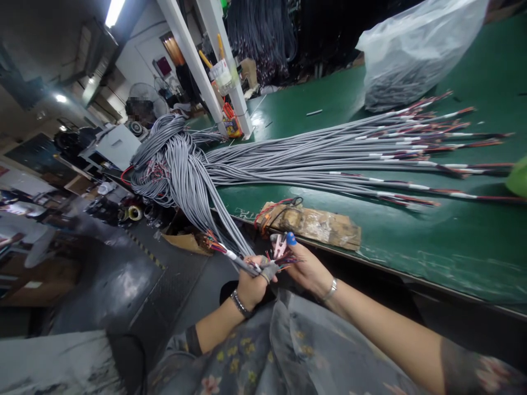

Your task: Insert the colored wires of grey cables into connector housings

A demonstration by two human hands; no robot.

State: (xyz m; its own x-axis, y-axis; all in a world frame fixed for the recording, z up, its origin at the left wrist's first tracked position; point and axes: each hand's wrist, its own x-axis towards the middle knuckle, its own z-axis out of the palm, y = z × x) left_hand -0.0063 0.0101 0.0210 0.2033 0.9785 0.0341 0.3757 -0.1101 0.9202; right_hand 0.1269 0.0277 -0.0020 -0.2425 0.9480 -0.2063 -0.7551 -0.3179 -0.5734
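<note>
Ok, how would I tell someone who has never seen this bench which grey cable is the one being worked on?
Start at the green table with its big bundle of grey cables, which spills over the near edge. Follow the strands hanging down to the left hand: the cable gripped there is the one. Only its coloured wire ends fan out towards the right hand, which holds small cutters.

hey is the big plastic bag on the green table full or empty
Partly full. The clear plastic bag bulges upward on the green table, with a dark mass filling its lower part; what the contents are cannot be told.
</note>
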